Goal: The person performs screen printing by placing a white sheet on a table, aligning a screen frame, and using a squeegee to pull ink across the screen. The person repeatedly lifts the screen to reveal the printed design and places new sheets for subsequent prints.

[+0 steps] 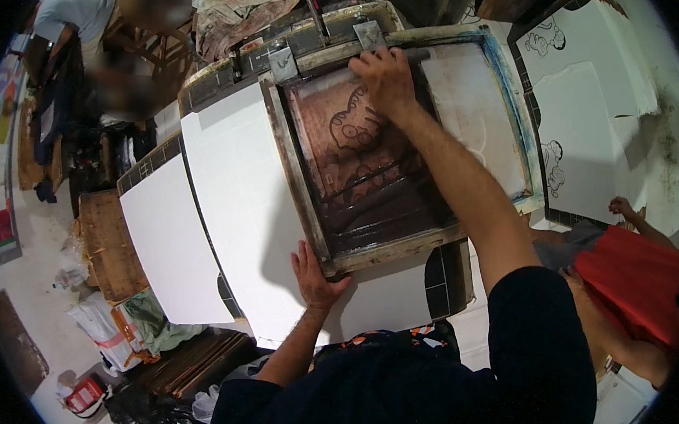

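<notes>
A wooden-framed printing screen [303,174] lies over white sheet material, its mesh showing a dark cartoon outline under wet, dark ink streaks. At the screen's far end my right hand [388,81] is closed, fingers curled around what looks like a dark squeegee [420,55], mostly hidden beneath the hand. My left hand [319,281] rests at the near left corner of the frame, fingers apart, thumb against the wood. Metal hinge clamps [284,65] hold the far rail. White sheet material [236,165] extends left from under the frame.
A second screen with blue-stained edges [514,82] adjoins on the right. Printed white sheets [581,134] lie beyond it. Another person in red [634,272] stands at the right. A stained cloth [248,5] lies at the back; bags [151,321] and boards stand lower left.
</notes>
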The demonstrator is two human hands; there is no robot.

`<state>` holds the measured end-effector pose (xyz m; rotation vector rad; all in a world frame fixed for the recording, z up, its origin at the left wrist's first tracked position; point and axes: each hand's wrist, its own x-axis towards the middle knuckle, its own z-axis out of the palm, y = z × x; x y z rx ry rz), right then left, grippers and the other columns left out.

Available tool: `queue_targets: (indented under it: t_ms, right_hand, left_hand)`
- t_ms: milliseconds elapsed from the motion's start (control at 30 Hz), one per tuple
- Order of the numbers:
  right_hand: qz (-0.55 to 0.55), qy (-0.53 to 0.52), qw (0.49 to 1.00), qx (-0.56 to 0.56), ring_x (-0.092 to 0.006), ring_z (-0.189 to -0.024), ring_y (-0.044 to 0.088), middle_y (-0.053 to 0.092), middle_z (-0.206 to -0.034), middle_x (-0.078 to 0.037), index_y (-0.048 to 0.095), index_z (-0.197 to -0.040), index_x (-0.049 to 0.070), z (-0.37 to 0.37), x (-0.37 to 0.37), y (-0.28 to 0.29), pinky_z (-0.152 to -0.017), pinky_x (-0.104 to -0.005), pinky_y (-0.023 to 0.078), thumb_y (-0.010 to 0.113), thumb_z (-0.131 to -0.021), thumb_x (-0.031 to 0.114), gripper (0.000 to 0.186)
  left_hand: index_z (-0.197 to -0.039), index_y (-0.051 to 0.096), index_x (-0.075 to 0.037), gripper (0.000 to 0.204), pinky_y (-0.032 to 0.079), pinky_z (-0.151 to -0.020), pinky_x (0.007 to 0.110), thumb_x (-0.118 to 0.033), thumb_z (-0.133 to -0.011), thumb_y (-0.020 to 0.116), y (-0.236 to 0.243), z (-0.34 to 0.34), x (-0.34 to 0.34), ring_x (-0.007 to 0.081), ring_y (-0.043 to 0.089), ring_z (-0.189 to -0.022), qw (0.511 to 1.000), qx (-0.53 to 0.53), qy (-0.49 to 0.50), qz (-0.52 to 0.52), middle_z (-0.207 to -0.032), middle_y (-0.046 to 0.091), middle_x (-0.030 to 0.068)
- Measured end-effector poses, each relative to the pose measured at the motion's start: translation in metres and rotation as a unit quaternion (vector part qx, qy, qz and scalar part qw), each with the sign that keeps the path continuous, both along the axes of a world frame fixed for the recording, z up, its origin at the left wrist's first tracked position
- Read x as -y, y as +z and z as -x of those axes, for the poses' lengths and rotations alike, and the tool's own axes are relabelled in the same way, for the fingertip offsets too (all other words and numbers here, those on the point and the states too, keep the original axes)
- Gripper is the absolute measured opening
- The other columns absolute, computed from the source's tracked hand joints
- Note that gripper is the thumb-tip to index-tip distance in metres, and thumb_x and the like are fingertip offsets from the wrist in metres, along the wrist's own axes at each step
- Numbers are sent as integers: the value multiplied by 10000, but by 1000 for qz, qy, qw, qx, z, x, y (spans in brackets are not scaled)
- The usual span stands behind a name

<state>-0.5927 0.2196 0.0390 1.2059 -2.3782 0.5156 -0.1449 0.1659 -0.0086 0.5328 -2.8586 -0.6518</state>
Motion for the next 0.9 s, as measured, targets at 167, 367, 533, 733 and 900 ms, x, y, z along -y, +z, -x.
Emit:
queue_targets:
  t_ms: [167, 367, 533, 733, 900]
  right_hand:
    - [-17, -67, 996, 59, -254, -1008, 627, 678, -1006, -8, 699, -1015, 188, -7, -2, -1, -869, -451, 435, 740, -798, 116, 232]
    - [-14, -193, 976, 101, -271, -1005, 613, 658, -979, -24, 685, -993, 163, -105, -43, 4, -854, -484, 433, 696, -808, 133, 188]
    - [-14, -250, 960, 126, -275, -990, 604, 647, -979, -27, 691, -1062, 156, -177, -86, 4, -848, -482, 424, 697, -761, 84, 309]
    - [-54, -217, 955, 195, -280, -989, 602, 639, -957, -40, 682, -1034, 147, -238, -101, 23, -851, -479, 410, 695, -764, 84, 278]
    - [-21, -137, 979, 147, -271, -935, 599, 642, -930, -42, 692, -1005, 126, -213, -99, 25, -839, -465, 410, 669, -772, 47, 247]
  left_hand:
    - [-1573, 253, 105, 1257, 221, -1233, 633, -480, -664, 896, -2, -2, -1, 468, 358, -1488, 1000, -14, 0, 12, -1562, 382, 346]
    - [-1580, 250, 94, 1268, 206, -1250, 611, -430, -637, 916, -3, -1, -1, 449, 339, -1496, 1000, 2, 12, -7, -1593, 347, 323]
    - [-1590, 240, 84, 1255, 199, -1262, 581, -369, -630, 911, -4, -1, 0, 426, 335, -1505, 1000, -23, 1, -6, -1598, 342, 323]
    - [-1584, 253, 86, 1243, 202, -1258, 585, -357, -635, 922, 0, 0, 0, 406, 317, -1525, 1000, -17, 4, -4, -1592, 370, 299]
    - [-1572, 269, 93, 1239, 211, -1247, 605, -366, -630, 932, 3, 2, -1, 408, 322, -1523, 1000, -26, 4, -8, -1576, 392, 295]
